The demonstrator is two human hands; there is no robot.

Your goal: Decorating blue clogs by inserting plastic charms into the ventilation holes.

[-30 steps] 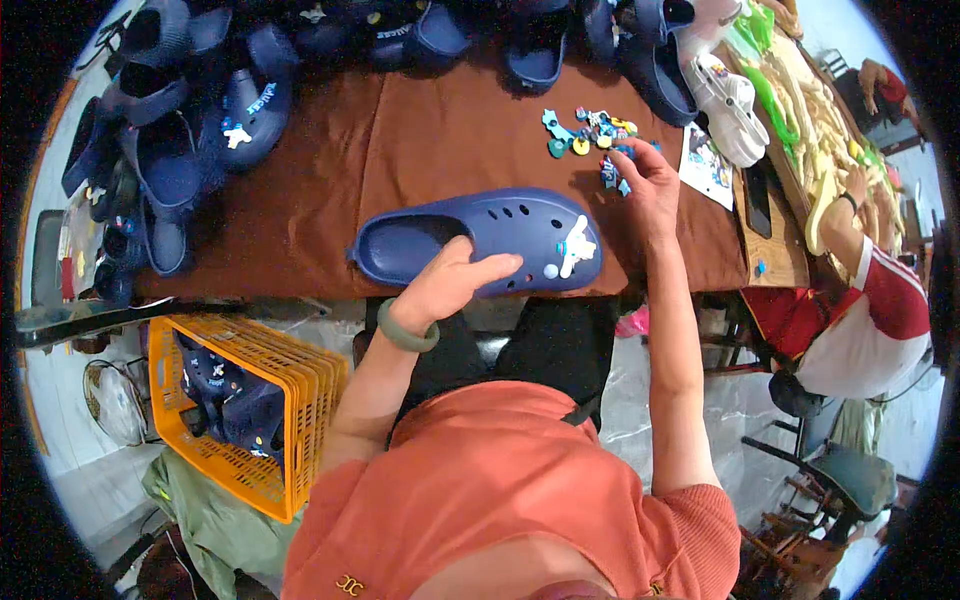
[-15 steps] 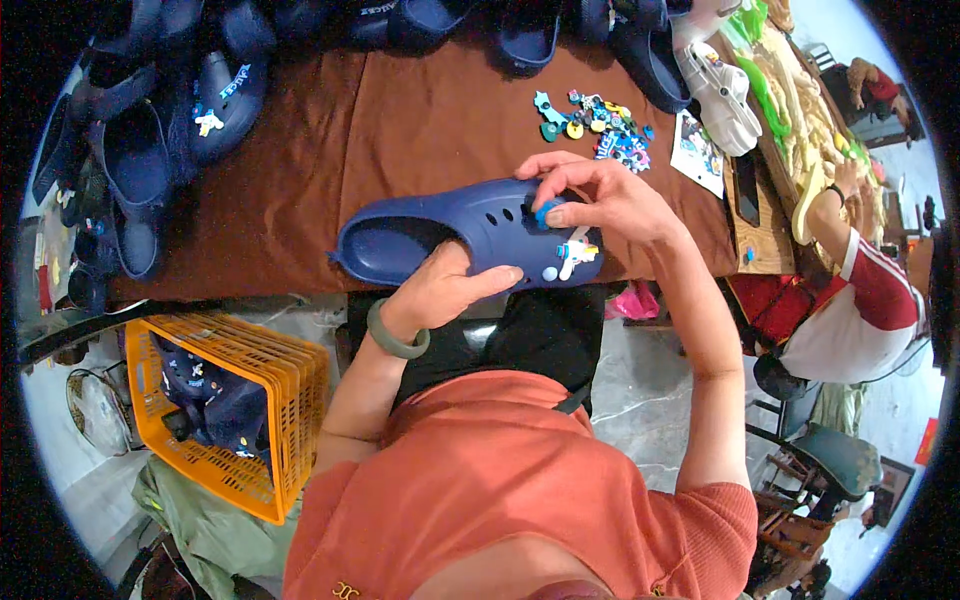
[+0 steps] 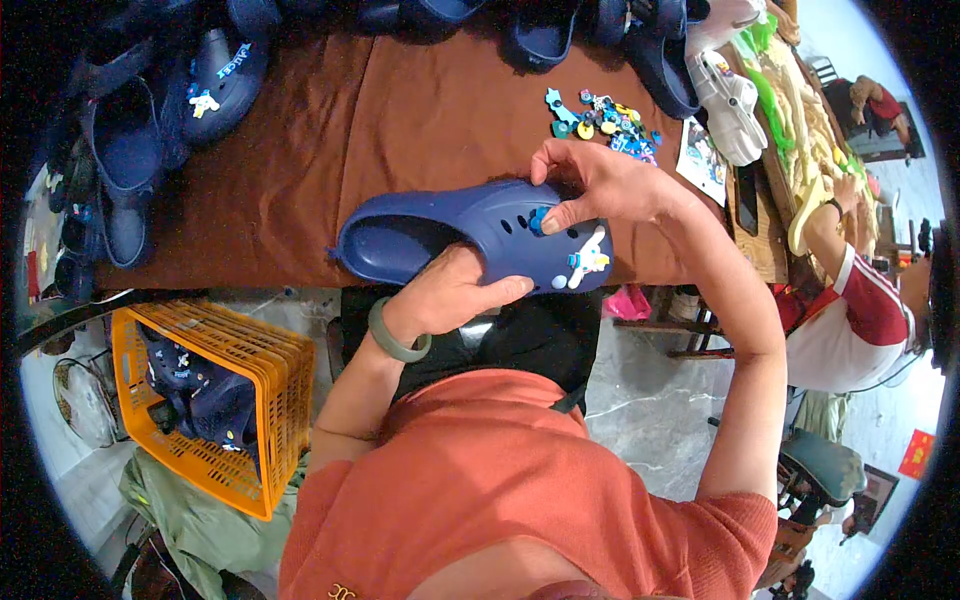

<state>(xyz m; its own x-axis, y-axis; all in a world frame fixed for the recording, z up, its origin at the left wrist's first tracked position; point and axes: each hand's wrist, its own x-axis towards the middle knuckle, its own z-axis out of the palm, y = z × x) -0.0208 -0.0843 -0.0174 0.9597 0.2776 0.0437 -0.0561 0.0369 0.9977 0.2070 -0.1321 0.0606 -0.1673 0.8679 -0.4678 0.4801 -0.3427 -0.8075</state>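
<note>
A navy blue clog lies on its sole side near the table's front edge, toe to the right. My left hand grips it, fingers inside the foot opening and thumb outside on the upper. My right hand bends over the toe, its thumb on a small blue shoe charm at one of the vent holes. Its other fingertips are partly hidden behind the clog's far side. A white figure charm and a pale blue round charm sit on the toe. Beyond lies a pile of colourful charms.
Navy clogs line the table's back and left. A white clog, a printed card and a phone lie at right. An orange crate holding clogs stands lower left. A co-worker's arm reaches in at far right.
My right thumb has shifted from pinching the blue charm to lying on it, with the charm now flatter against the clog. The view has shifted slightly; my left hand keeps its hold.
</note>
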